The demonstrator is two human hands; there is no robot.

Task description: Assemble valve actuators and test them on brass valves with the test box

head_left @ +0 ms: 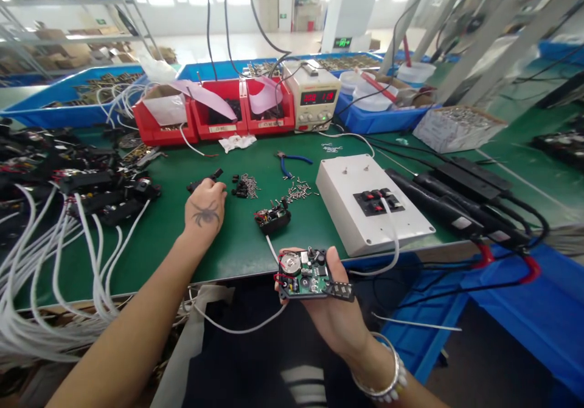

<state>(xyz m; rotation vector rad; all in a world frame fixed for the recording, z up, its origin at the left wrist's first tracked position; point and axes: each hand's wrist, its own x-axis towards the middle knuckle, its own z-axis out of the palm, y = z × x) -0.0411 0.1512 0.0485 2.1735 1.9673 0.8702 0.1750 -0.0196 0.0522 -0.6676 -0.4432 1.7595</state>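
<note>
My right hand [335, 311] is held over my lap at the table's near edge, closed around a green circuit board [306, 274] with a round metal part and a black strip at its right end. A white wire [241, 329] hangs from the board. My left hand [206, 207] reaches out over the green mat [237, 238], its fingers curled on a small black plastic part [205, 181]. To its right lie a pile of small black parts and screws [244, 186] and a black half-assembled unit [272, 218].
A white test box [365, 204] with red and black terminals sits to the right, with black housings [460, 195] beyond it. Blue pliers [292, 162], red bins [214, 113] and a power supply [312, 95] stand further back. White cables [55, 262] pile at the left.
</note>
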